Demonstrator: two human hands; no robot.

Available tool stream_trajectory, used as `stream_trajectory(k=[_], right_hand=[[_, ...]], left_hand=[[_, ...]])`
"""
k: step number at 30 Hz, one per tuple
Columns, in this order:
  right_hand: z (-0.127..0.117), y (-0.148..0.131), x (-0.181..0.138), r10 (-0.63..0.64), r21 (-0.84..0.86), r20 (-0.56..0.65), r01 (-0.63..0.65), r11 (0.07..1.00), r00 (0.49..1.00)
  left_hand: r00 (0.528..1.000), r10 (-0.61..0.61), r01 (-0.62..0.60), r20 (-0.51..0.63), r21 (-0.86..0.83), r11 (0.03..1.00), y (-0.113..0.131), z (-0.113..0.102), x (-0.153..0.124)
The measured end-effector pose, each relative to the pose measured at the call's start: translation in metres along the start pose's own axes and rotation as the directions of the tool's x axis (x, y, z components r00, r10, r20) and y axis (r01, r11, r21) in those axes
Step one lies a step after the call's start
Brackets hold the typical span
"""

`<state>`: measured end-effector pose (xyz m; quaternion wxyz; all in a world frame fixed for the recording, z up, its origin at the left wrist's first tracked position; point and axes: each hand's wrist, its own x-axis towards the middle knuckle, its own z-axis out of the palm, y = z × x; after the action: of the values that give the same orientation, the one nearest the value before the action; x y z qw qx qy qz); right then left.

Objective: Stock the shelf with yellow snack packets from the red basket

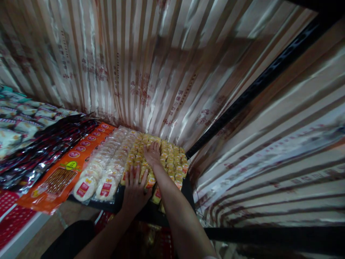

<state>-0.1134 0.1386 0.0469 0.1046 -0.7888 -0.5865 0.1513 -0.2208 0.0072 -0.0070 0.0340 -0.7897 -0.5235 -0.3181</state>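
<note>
Rows of small yellow wrapped snack packets lie packed together on a dark shelf. My left hand lies flat on the near end of these rows, fingers stretched out and spread. My right hand reaches farther back and rests palm-down on the packets in the middle of the rows, fingers extended. Neither hand holds anything that I can see.
Left of the yellow rows lie rows of round white packets with red labels, then orange packets and dark red shiny packets. Striped glossy sheeting forms the back and right walls. A black metal upright stands at the right.
</note>
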Motion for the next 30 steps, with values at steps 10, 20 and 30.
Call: stream_trajectory(k=[10, 20, 30], right_hand=[[0.001, -0.001, 0.003, 0.024, 0.051, 0.017, -0.025, 0.998, 1.0], [0.004, 0.007, 0.017, -0.002, 0.075, 0.048, -0.001, 0.997, 0.999], [0.016, -0.002, 0.009, 0.035, 0.224, -0.139, -0.003, 0.974, 0.99]], left_hand=[[0.935, 0.295, -0.308, -0.196, -0.043, 0.95, -0.005, 0.007, -0.011], [0.879, 0.449, -0.462, -0.16, -0.052, 0.885, 0.004, 0.027, -0.005], [0.949, 0.308, -0.309, -0.067, -0.002, 0.951, 0.006, 0.027, -0.001]])
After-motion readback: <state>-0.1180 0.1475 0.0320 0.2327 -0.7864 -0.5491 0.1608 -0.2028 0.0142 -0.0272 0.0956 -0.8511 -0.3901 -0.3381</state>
